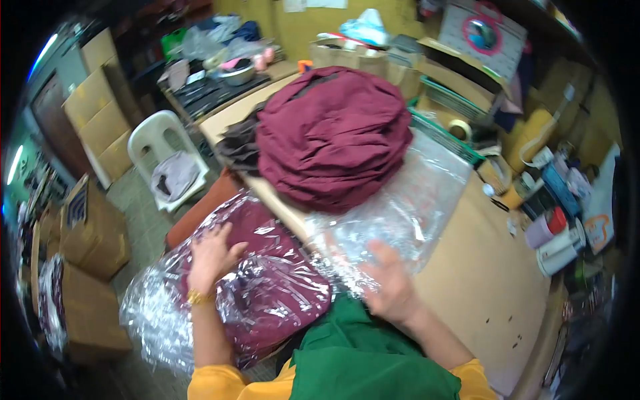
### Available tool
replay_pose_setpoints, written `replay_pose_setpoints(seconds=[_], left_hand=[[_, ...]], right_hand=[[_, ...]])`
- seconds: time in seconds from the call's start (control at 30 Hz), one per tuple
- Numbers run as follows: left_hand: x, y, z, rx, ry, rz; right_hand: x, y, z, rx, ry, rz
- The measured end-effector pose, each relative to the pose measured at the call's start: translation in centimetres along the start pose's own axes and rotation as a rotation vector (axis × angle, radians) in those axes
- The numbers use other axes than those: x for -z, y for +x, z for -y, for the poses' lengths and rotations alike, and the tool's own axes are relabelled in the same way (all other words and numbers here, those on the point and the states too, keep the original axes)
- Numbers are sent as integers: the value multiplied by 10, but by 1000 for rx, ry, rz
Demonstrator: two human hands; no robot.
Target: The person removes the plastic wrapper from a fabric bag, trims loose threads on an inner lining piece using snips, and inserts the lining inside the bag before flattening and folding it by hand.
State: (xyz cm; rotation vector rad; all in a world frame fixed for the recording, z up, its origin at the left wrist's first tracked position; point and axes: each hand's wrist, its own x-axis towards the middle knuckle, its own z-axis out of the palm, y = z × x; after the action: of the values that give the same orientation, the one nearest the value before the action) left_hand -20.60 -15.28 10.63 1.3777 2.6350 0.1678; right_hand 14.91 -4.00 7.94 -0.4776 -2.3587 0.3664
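Observation:
My left hand (212, 255) lies with spread fingers on a maroon fabric bundle (293, 308) inside a clear plastic bag (157, 313), at the table's left edge. To the right, my right hand (392, 287) is smeared by motion, so its finger grip is unclear. It hovers by the near end of a stack of flat clear plastic sleeves (400, 220); whether it touches them I cannot tell. A large heap of gathered maroon fabric (337, 137) sits on the table beyond both hands, overlapping the sleeves. Dark brown fabric (240, 145) pokes out at its left.
The wooden table (477, 293) extends to the right, with small dark bits on it. A green basket (443, 137) and a tape roll (459, 131) stand at the back. Cups and containers (550, 227) line the right side. At left are a white chair (160, 143) and cardboard boxes (93, 230).

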Motion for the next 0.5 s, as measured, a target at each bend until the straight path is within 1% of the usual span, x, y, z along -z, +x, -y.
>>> replay_pose_setpoints(seconds=[0.03, 0.07, 0.1, 0.13, 0.2, 0.23, 0.3, 0.33, 0.37, 0.4, 0.47, 0.5], left_hand=[[15, -5, -13, -112, -42, -125], [26, -4, -27, -226, -92, -246], [33, 3, -41, -347, -194, -323], [37, 15, -59, -474, -305, -391], [40, 44, -101, -643, -469, -465], [41, 60, -123, -706, -487, -495], [39, 98, -159, -779, -500, -546], [33, 121, -174, -791, -493, -563], [32, 138, -188, -753, -464, -534], [22, 163, -193, -760, -357, -597], [25, 182, -207, -554, -369, -307], [33, 183, -210, -574, -275, -258]], right_hand=[[19, -17, -40, -55, -136, -102], [42, -36, -75, -281, -250, -97], [63, -57, -112, -445, -390, -127], [85, -79, -147, -618, -532, -159], [128, -113, -204, -857, -707, -124], [146, -127, -232, -919, -664, -164], [170, -150, -280, -986, -625, -226], [177, -158, -303, -955, -611, -235], [183, -161, -316, -912, -593, -240], [187, -158, -319, -901, -590, -243], [192, -136, -328, -858, -597, -171], [191, -127, -331, -830, -586, -164]])
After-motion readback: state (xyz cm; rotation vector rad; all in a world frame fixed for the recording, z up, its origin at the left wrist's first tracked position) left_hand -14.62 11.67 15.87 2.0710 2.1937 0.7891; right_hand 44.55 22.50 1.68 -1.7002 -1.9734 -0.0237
